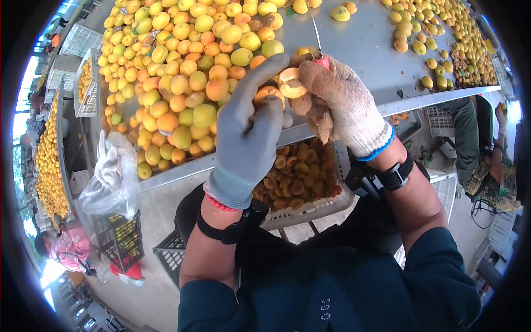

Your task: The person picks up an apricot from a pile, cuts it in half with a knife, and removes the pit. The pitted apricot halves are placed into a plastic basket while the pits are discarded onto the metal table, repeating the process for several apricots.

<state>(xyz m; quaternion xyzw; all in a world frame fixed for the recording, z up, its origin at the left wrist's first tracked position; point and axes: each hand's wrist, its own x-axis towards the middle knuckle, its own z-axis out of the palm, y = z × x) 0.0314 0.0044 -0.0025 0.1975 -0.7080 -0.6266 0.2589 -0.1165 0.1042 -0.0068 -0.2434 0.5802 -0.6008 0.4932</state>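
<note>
My left hand [243, 133], in a grey glove, is closed with its fingers and thumb around an orange-yellow apricot [269, 95]. My right hand [351, 102], in a stained white knit glove with a blue cuff edge, is closed on a knife [316, 27]; its thin blade points away from me and a bit of red handle shows. Between the two hands sits a cut apricot half [291, 83], its hollow facing me, against the right fingers. Below the hands, a crate [345, 202] holds many pitted apricot halves [298, 174].
Whole apricots [182, 83] are heaped on the metal table [376, 55] at left, with more at far right. A plastic bag [113, 177] hangs at the table's left edge. Crates stand on the floor. A person in pink [72, 249] is at lower left, another person [498, 160] at right.
</note>
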